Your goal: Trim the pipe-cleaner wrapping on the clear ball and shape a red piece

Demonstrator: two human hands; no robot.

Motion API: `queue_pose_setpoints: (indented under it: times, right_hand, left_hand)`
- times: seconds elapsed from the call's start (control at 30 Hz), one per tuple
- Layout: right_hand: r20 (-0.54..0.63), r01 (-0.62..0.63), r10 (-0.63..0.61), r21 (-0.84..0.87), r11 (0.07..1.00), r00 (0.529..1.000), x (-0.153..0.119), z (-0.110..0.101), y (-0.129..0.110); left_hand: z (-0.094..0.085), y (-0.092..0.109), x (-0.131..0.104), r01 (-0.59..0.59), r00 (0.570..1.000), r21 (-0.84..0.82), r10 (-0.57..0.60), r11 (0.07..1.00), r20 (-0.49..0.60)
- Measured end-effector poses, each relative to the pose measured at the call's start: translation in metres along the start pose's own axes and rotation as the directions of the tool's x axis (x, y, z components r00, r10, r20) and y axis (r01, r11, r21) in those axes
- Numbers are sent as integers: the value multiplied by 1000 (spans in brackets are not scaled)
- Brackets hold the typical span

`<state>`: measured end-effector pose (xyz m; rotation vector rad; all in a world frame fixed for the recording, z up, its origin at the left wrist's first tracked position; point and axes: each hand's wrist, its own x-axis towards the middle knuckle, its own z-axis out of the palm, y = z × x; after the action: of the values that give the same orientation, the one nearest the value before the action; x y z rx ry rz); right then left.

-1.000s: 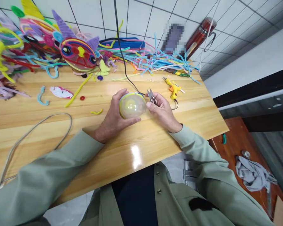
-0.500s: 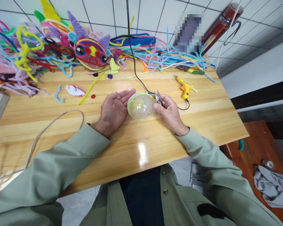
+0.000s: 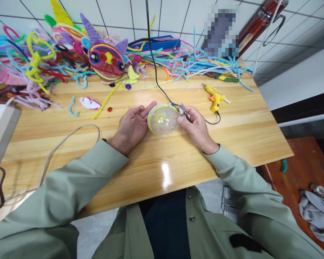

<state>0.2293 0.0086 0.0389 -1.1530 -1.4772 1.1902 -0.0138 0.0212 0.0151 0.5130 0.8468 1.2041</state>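
Note:
A clear, rounded plastic shell (image 3: 164, 121) with a yellow, white and blue rim lies on the wooden table between my hands. My left hand (image 3: 133, 126) rests palm up with fingers spread, its fingertips at the shell's left edge. In my right hand (image 3: 196, 126) is a small pair of snips (image 3: 184, 111), blades pointing up and to the left. The thumb of that hand is close to the right side of the shell; whether it touches cannot be made out.
A yellow glue gun (image 3: 215, 98) lies right of my right hand. A black cord (image 3: 155, 68) hangs down behind the shell. Coloured pipe cleaners (image 3: 199, 66) and a decorated mask-like piece (image 3: 107, 61) line the wall. A grey cable (image 3: 62, 138) curves at left.
The whole view has shifted a little, so things sit slightly farther right. My hands, the shell and the snips keep nearly the same places relative to each other.

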Motion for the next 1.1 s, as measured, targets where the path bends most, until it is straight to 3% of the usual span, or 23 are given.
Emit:
queue_pose_setpoints:
  times: [0.13, 0.47, 0.53, 0.6, 0.67, 0.73, 0.83, 0.9, 0.97, 1.1]
  right_hand:
    - [11, -1, 1, 2, 1000, 1000, 0, 0, -1]
    - [27, 5, -6, 34, 999, 1000, 0, -2, 0]
    - [34, 9, -10, 42, 999, 999, 1, -2, 1]
    - [34, 8, -10, 49, 999, 999, 1, -3, 1]
    - [33, 4, -6, 55, 998, 999, 1, -3, 2]
    - [30, 4, -6, 63, 998, 1000, 1, -3, 3]
    - [30, -8, 6, 76, 997, 1000, 0, -3, 2]
    - [24, -20, 18, 88, 996, 1000, -1, -4, 1]
    - [14, -32, 31, 86, 996, 999, -2, -4, -1]
    - [4, -53, 53, 75, 996, 999, -2, -5, 0]
  left_hand:
    - [-3, 0, 1, -12, 1000, 18, 12, 1000, 24]
    - [10, 7, -2, 76, 990, -169, -95, 983, -104]
    - [5, 5, 0, 61, 993, -109, -71, 992, -90]
    - [-1, 4, 3, -50, 998, 96, 54, 994, -39]
    - [-7, 6, 2, -297, 954, 406, 283, 864, 95]
    - [-9, 9, -2, -528, 840, 633, 458, 566, 292]
    - [-5, 8, -17, -658, 667, 752, 493, 39, 558]
    - [1, -1, -28, -655, 594, 728, 459, -200, 661]
    - [6, -12, -36, -639, 565, 710, 446, -297, 694]
    - [12, -28, -42, -603, 539, 700, 452, -382, 711]
